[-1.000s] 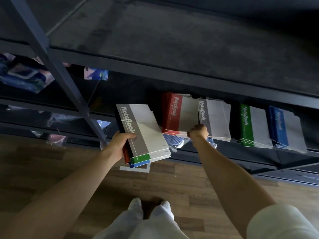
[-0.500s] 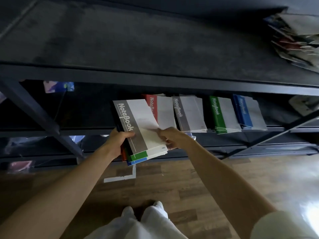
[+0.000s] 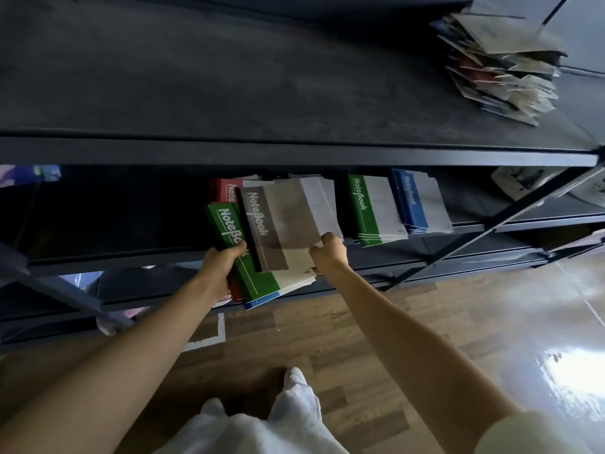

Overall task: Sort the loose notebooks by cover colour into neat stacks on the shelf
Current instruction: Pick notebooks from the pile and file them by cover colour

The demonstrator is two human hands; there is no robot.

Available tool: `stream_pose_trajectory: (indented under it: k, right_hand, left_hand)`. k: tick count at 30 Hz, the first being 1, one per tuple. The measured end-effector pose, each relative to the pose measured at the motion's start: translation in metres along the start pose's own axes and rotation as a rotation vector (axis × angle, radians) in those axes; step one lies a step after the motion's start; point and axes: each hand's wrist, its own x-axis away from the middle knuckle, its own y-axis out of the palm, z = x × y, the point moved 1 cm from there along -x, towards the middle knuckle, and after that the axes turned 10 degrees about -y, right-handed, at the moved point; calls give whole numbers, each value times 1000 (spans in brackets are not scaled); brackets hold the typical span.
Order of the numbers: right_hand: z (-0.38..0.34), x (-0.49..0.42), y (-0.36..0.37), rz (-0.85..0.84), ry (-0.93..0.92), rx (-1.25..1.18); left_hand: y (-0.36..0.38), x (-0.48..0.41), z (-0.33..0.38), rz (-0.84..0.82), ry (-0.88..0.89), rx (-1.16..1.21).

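Observation:
My left hand (image 3: 220, 267) grips a bundle of notebooks (image 3: 262, 283) in front of the shelf (image 3: 131, 257); a green cover is on top, with blue and red edges below. My right hand (image 3: 329, 252) pinches the lower right corner of a grey notebook (image 3: 278, 227), which is blurred and lifted off the bundle toward the shelf. On the shelf behind lie a red stack (image 3: 224, 190), a grey stack (image 3: 319, 198), a green stack (image 3: 376, 209) and a blue stack (image 3: 420, 204). The grey notebook hides much of the red and grey stacks.
The dark top board (image 3: 262, 77) of the rack juts out above the shelf, with a messy pile of booklets (image 3: 501, 57) at its right end. Slanted metal braces (image 3: 491, 224) cross the rack's right and left. Wooden floor (image 3: 393, 322) lies below.
My right hand has taken the grey notebook off the top of the bundle and lifted it up toward the shelf, uncovering the green cover. The view has shifted left to right.

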Motion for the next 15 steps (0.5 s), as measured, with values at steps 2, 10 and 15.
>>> stream_pose_trajectory:
  k: [2,10,15]
  right_hand:
    - [13,-11,-12,16,27,-8]
    - [57,-69,-53,5,95,117]
    - [67,-98,-64,-20,79,156]
  left_hand:
    - [11,-3,-4,27,-9,-10]
    - [44,-12,-18,135,5,86]
    - [51,-14,-24,221,69,120]
